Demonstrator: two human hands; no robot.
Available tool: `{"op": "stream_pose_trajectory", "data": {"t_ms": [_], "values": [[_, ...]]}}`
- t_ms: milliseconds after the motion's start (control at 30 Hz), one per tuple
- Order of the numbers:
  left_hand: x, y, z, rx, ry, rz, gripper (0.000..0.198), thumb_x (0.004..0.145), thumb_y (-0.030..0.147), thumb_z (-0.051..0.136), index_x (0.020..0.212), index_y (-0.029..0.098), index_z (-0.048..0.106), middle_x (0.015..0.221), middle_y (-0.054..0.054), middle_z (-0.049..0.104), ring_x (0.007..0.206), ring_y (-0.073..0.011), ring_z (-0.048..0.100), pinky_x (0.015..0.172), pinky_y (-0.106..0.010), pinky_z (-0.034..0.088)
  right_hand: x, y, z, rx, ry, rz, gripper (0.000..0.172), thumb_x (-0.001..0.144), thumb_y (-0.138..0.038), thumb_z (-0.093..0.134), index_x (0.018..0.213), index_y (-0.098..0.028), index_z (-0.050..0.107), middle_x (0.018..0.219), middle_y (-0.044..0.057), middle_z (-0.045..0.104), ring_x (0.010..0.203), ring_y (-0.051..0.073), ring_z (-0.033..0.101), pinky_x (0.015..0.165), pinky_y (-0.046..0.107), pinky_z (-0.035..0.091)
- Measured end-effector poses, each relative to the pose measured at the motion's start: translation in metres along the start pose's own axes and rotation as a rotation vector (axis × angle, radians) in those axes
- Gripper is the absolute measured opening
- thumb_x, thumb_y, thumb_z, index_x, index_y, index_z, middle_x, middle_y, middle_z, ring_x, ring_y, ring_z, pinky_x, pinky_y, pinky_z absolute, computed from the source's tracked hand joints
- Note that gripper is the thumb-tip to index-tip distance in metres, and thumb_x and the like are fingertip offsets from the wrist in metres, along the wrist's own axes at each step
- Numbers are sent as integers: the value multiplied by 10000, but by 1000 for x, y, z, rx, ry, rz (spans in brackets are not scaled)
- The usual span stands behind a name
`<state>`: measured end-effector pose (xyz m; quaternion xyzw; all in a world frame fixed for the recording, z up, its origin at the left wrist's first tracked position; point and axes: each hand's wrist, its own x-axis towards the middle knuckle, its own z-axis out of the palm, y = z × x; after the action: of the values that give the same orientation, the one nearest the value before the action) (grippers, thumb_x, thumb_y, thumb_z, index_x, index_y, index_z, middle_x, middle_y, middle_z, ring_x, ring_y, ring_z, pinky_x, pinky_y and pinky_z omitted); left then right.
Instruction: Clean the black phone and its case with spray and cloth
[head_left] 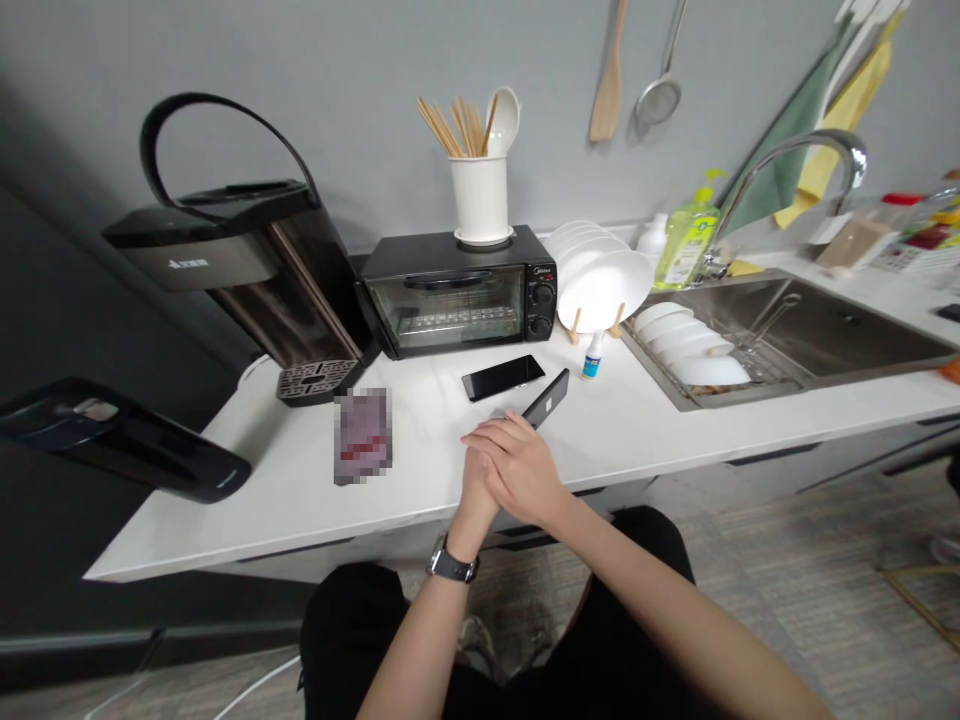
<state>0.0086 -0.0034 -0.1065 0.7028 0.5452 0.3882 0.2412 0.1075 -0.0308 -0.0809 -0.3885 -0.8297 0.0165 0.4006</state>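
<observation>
My two hands meet over the front of the white counter (645,420). My right hand (525,465) lies over my left hand (474,490), which wears a dark wristwatch (452,565). Both are closed round the lower end of a black phone (549,397), which sticks out tilted up and to the right. My left fingers are mostly hidden under the right hand. A second black phone (502,377) lies flat on the counter just behind the hands.
A black toaster oven (457,295) bears a white utensil cup (480,198). A black water dispenser (247,250) stands at left. A blurred-out card (363,436) lies left of my hands. White plates (604,280), a small bottle (593,355) and a sink (795,330) are at right.
</observation>
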Motion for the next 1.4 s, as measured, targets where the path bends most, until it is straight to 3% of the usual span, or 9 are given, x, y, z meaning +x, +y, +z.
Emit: {"op": "stream_pose_trajectory", "data": {"t_ms": [167, 300, 467, 667, 967, 1033, 1200, 1300, 1400], "values": [[-4, 8, -6, 90, -117, 36, 302, 956, 308, 590, 736, 166, 740, 692, -92, 733, 643, -212, 666, 660, -293, 454, 0, 60, -37, -20, 21, 190, 354, 1050, -279, 393, 1095, -187, 732, 1046, 104, 758, 1014, 261, 646, 1117, 494, 402], [-8, 13, -10, -42, -11, 57, 197, 948, 358, 652, 954, 213, 786, 862, -60, 801, 768, -207, 733, 751, -283, 515, -2, 94, -60, 19, 116, 354, 468, 1071, -378, 353, 804, -209, 698, 843, 113, 719, 885, 269, 637, 988, 452, 455], [-10, 37, -18, -400, 237, 112, 210, 822, 328, 806, 926, 203, 675, 857, -12, 767, 838, -178, 744, 825, -262, 563, -8, 79, -42, 230, 237, 501, 635, 1088, -566, 233, 728, -231, 635, 759, 70, 692, 771, 226, 646, 838, 361, 490], [-4, 51, -17, -433, 174, 192, 250, 840, 359, 799, 999, 189, 707, 935, -39, 767, 866, -183, 730, 828, -272, 570, 3, 55, -17, 488, 355, 632, 685, 981, -793, 299, 640, -238, 510, 609, 12, 612, 593, 187, 560, 601, 314, 454], [3, 19, 1, -293, -2, 71, 290, 959, 392, 634, 1026, 142, 765, 850, -57, 777, 806, -220, 722, 773, -286, 549, 36, 50, -70, 546, 718, 584, 544, 1061, -643, 306, 754, -250, 524, 877, 91, 789, 846, 227, 721, 925, 411, 514], [2, 19, 4, -287, -44, 81, 287, 977, 375, 599, 1052, 151, 762, 870, -53, 780, 808, -215, 719, 781, -282, 544, 46, 37, -84, 502, 663, 459, 524, 1083, -593, 290, 762, -254, 530, 951, 97, 797, 887, 230, 723, 939, 428, 526], [0, 20, 6, -206, -78, 78, 270, 968, 363, 599, 866, 161, 746, 730, -48, 733, 685, -203, 670, 688, -278, 518, 53, 17, -91, 355, 175, 89, 490, 1107, -487, 300, 936, -237, 685, 1111, 79, 781, 1070, 232, 706, 992, 414, 533], [2, 19, 7, -210, -74, 40, 304, 971, 384, 596, 803, 165, 721, 695, -46, 716, 671, -203, 661, 660, -275, 505, 43, 27, -86, 271, 138, 140, 395, 1100, -441, 373, 1106, -225, 704, 1130, 65, 771, 1040, 223, 712, 952, 374, 537], [4, 19, 7, -297, -40, 63, 262, 976, 383, 595, 1009, 163, 734, 870, -52, 771, 785, -211, 700, 726, -273, 520, 33, 38, -84, 253, 154, 268, 380, 1093, -463, 386, 1169, -223, 671, 1101, 64, 761, 988, 226, 718, 888, 349, 541]]}}
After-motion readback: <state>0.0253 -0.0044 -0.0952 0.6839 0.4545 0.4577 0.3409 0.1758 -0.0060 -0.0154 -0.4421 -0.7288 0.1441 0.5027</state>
